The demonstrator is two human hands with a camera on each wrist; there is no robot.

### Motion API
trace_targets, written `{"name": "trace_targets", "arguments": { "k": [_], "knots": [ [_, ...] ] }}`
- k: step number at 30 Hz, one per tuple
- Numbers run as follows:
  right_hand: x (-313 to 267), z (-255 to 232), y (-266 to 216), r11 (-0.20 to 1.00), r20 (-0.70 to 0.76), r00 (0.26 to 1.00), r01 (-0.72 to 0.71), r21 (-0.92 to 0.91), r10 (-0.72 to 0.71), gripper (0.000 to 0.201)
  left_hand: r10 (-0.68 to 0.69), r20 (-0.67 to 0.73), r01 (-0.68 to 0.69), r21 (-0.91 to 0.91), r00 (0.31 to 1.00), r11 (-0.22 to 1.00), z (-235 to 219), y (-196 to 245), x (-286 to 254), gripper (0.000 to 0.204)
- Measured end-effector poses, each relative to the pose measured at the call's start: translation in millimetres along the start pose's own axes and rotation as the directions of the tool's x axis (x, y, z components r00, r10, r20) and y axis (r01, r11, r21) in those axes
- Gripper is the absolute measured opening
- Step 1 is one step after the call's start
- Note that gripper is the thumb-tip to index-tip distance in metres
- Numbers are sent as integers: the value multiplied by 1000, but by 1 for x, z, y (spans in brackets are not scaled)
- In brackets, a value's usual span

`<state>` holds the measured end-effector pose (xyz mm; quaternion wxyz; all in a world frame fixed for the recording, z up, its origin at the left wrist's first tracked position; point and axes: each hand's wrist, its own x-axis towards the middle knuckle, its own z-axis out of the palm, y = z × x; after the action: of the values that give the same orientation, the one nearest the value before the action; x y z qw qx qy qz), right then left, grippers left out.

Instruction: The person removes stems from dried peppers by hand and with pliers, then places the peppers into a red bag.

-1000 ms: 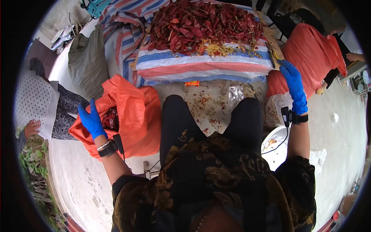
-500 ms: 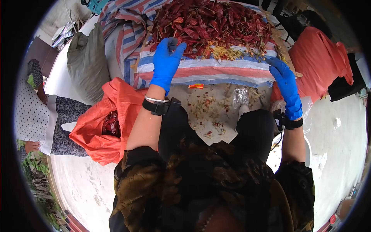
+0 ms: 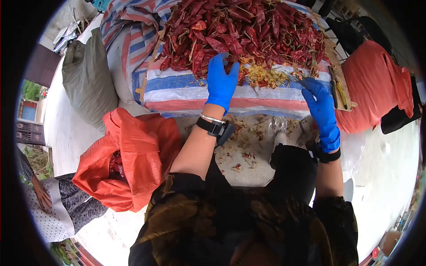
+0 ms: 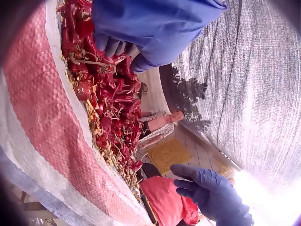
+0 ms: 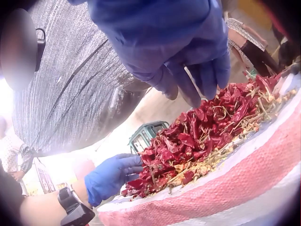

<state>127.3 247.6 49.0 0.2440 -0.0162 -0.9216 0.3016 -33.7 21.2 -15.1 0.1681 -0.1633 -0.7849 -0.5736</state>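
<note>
A heap of dried red chilies (image 3: pixel 239 31) lies on a striped blue, white and red woven sheet (image 3: pixel 177 95). My left hand (image 3: pixel 222 82), in a blue glove, reaches to the heap's front edge with thumb and fingers spread apart. In the right wrist view its fingertips meet the chilies (image 5: pixel 188 136). My right hand (image 3: pixel 320 106), gloved alike, hovers by the sheet's right front corner, fingers loosely bent with nothing between them. Yellow seeds and scraps (image 3: pixel 266 75) lie along the front of the heap between the hands.
An open orange-red sack (image 3: pixel 137 155) with dark red contents stands at left, a grey-green sack (image 3: pixel 88 80) behind it. A full red sack (image 3: pixel 372 84) stands at right. Yellow-handled pliers (image 3: pixel 341 94) lie on the board's right edge. Another person (image 3: pixel 49 204) is at far left.
My left hand has swung from over the orange-red sack to the heap's front edge, moving right and forward. My right hand has come slightly inward and lower. The head view has tilted and shifted.
</note>
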Motion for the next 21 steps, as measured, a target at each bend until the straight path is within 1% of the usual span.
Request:
{"name": "trace_targets", "arguments": {
  "k": [1, 2, 3, 4, 5, 6, 8, 9, 11, 12, 14, 15, 17, 18, 19, 20, 21],
  "knots": [
    [4, 4, 0, 1000, 4, 1000, -5, -13, 5, 24, 42, -24, -41, 20, 999, 999, 1, 1, 7, 49],
    [8, 8, -1, 1000, 7, 1000, -4, -10, 4, 24, 40, -25, -40, 24, 999, 999, 0, 10, 15, 49],
    [11, 12, -2, 1000, 5, 1000, -6, 10, 6, 24, 100, -28, -89, 257, 995, 962, 0, 20, 23, 54],
    [14, 16, -4, 1000, 3, 1000, -8, 28, 8, 24, 157, -16, -131, 474, 987, 871, 2, 24, 27, 60],
    [17, 20, -6, 999, 18, 999, -29, 45, 29, 25, 155, -4, -130, 523, 988, 842, 8, 17, 34, 73],
    [20, 25, -6, 999, 21, 999, -31, 45, 30, 25, 152, -3, -128, 523, 988, 843, 12, 16, 38, 73],
    [24, 36, -5, 999, 23, 1000, -12, 36, 12, 24, -62, 51, 16, 626, 997, 779, 19, 21, 48, 79],
    [26, 40, -5, 999, 16, 1000, -17, 41, 16, 23, -64, 55, 16, 625, 996, 780, 24, 20, 50, 79],
    [28, 47, 0, 999, 20, 1000, -11, 31, 10, 22, -98, 16, 58, 704, 995, 708, 34, 11, 54, 84],
    [28, 49, 1, 1000, 23, 1000, 1, 23, -1, 22, -102, 18, 60, 704, 995, 708, 36, 7, 55, 84],
    [29, 52, 3, 999, 26, 1000, -8, 38, 7, 22, -56, 11, 33, 683, 998, 730, 38, -4, 57, 80],
    [29, 53, 4, 999, 25, 1000, -15, 51, 14, 22, -59, 13, 34, 684, 998, 729, 36, -10, 57, 80],
    [31, 54, 2, 996, 24, 999, -43, 83, 42, 22, 42, -69, -11, 409, 997, 912, 27, -12, 55, 68],
    [30, 55, 2, 991, 25, 997, -70, 114, 67, 21, 41, -65, -10, 414, 997, 910, 25, -11, 53, 68],
    [30, 57, 4, 990, 24, 997, -73, 118, 71, 21, 15, -107, -5, 100, 994, 995, 20, 1, 52, 64],
    [30, 61, 8, 983, 18, 998, -66, 169, 64, 24, -22, -136, -9, -224, 990, 975, 14, 16, 49, 60],
    [31, 63, 11, 974, 8, 998, -57, 219, 56, 27, -149, -103, 96, -400, 983, 911, 7, 42, 40, 51]
  ]
}}
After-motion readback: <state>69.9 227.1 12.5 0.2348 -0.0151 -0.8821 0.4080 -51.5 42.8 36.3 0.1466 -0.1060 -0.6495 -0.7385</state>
